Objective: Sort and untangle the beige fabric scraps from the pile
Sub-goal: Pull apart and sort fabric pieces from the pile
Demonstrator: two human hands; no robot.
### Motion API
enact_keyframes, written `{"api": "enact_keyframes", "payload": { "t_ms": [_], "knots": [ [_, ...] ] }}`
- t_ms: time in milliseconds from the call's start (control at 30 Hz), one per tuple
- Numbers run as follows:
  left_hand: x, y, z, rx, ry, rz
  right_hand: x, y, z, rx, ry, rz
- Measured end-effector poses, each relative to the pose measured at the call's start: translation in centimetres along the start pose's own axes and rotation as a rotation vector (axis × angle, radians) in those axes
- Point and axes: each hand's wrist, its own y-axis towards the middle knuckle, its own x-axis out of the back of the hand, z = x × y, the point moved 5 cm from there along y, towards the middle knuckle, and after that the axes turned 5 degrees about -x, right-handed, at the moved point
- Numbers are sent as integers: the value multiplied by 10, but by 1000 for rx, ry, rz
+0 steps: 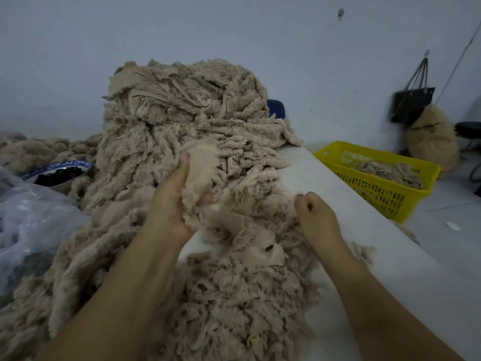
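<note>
A tall pile of beige fabric scraps (187,118) rises in the middle of the white table (364,235) and spreads down toward me. My left hand (171,201) grips a bunch of flat, fringed beige scraps (201,168) lifted at the front of the pile, thumb up along the cloth. My right hand (316,217) is to the right at the pile's edge, its fingers curled in a loose fist against the fuzzy scraps; whether it pinches any cloth is hidden.
A yellow plastic basket (377,188) holding some beige scraps stands off the table's right edge. A bowl with dark contents (58,174) and a clear plastic bag (31,220) lie at the left. A dark bag (411,102) hangs on the wall above a stuffed sack (432,142).
</note>
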Motion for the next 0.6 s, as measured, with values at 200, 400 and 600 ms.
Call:
{"api": "enact_keyframes", "payload": {
  "t_ms": [200, 400, 600],
  "knots": [
    [13, -2, 9, -65, 362, -291, -35, -31, 19, 184, -13, 462],
    [7, -3, 10, -296, 759, -287, -28, -45, 44, 282, 148, 346],
    [-5, -5, 19, -396, 964, -206, -48, -50, 48, 267, 114, 454]
  ]
}}
